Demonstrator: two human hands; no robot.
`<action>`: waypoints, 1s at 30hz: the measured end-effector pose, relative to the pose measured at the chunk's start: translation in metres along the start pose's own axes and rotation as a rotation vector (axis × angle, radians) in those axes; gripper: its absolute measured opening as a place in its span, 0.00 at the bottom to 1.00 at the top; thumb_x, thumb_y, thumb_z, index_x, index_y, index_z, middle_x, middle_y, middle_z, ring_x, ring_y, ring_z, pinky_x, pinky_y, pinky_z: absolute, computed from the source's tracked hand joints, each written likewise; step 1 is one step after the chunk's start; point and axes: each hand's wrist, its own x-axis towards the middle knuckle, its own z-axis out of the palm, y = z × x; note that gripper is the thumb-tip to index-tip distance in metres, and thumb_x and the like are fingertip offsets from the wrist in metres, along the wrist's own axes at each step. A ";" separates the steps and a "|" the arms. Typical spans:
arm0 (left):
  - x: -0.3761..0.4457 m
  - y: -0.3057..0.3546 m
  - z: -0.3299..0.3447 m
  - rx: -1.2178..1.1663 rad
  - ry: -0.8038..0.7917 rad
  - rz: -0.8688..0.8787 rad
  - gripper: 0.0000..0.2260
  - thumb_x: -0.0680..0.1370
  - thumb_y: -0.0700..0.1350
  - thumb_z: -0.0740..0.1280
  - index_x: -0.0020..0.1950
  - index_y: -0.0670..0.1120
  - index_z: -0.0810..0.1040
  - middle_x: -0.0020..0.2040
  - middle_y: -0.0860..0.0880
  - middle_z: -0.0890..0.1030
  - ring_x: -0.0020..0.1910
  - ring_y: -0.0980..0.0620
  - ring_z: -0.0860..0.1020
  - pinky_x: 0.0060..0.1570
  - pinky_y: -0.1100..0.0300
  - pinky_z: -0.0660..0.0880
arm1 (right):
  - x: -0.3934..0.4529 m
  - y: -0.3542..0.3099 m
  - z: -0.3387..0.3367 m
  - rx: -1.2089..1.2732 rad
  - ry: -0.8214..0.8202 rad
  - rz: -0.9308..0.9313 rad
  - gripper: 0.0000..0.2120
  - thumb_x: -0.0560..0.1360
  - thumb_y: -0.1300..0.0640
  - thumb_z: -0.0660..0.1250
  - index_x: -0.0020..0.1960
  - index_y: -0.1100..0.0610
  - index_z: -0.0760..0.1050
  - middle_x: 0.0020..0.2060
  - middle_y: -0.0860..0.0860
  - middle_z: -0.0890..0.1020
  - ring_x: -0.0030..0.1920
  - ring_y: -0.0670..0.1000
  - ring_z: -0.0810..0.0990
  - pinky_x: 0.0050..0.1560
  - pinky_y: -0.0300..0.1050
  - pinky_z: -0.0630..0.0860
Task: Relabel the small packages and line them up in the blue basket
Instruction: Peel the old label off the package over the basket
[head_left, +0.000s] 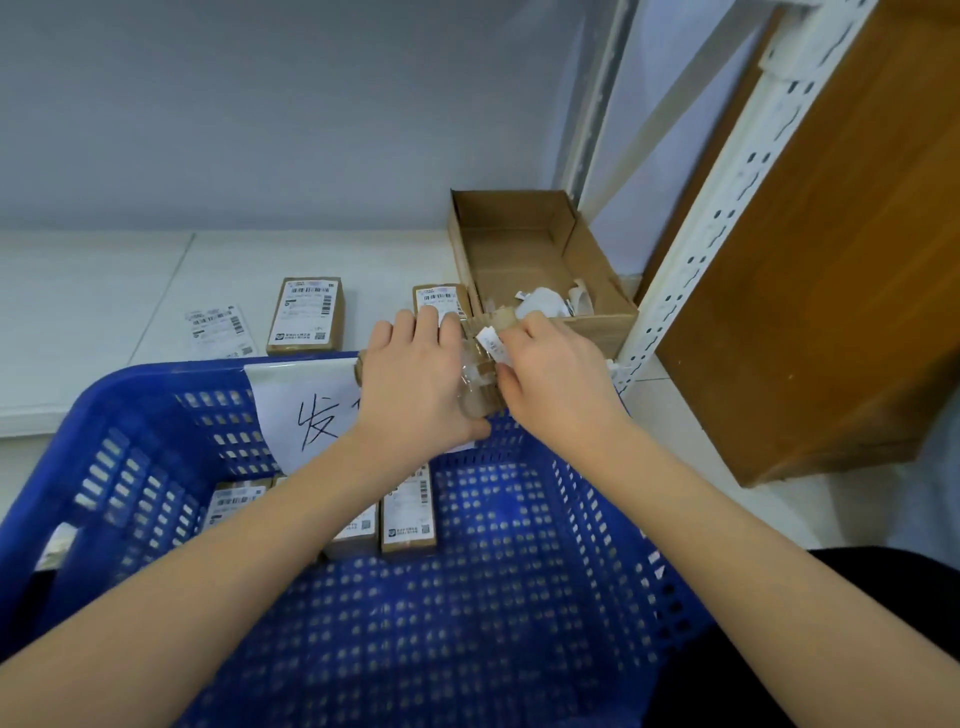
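My left hand (415, 379) grips a small brown package (480, 384) above the far rim of the blue basket (571, 545). My right hand (550, 374) pinches a strip of white label (491, 345) on the package's top; clear tape glints between the hands. Several labelled packages (408, 514) lie in a row on the basket floor, partly hidden by my left forearm. On the white table lie two more labelled packages, one (306, 316) at centre and one (439, 299) behind my left hand, plus a loose label (221, 330).
An open cardboard box (524, 249) holding crumpled white label scraps (545, 304) stands at the back right. A white slotted shelf post (727, 182) and a brown wooden panel (831, 260) rise on the right. A handwritten paper sign (306, 410) hangs on the basket's far wall.
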 end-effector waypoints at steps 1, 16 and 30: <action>0.004 0.000 0.000 0.010 -0.012 0.007 0.38 0.62 0.64 0.72 0.64 0.42 0.68 0.57 0.46 0.71 0.55 0.45 0.69 0.54 0.54 0.62 | 0.003 0.002 -0.001 -0.023 -0.026 -0.008 0.14 0.56 0.65 0.79 0.38 0.63 0.77 0.32 0.57 0.77 0.29 0.55 0.77 0.25 0.37 0.55; 0.073 -0.010 0.018 0.076 -0.045 0.043 0.36 0.66 0.64 0.68 0.65 0.44 0.64 0.57 0.48 0.68 0.56 0.47 0.67 0.56 0.56 0.62 | 0.073 0.062 0.012 -0.103 -0.040 -0.065 0.09 0.77 0.58 0.59 0.54 0.59 0.74 0.42 0.51 0.68 0.39 0.52 0.68 0.31 0.43 0.58; 0.128 -0.043 0.043 0.122 -0.046 0.007 0.38 0.65 0.65 0.70 0.66 0.44 0.65 0.58 0.46 0.70 0.58 0.46 0.69 0.58 0.54 0.63 | 0.131 0.150 0.096 0.073 -0.077 0.192 0.12 0.77 0.54 0.63 0.57 0.57 0.77 0.48 0.53 0.79 0.44 0.53 0.79 0.40 0.42 0.71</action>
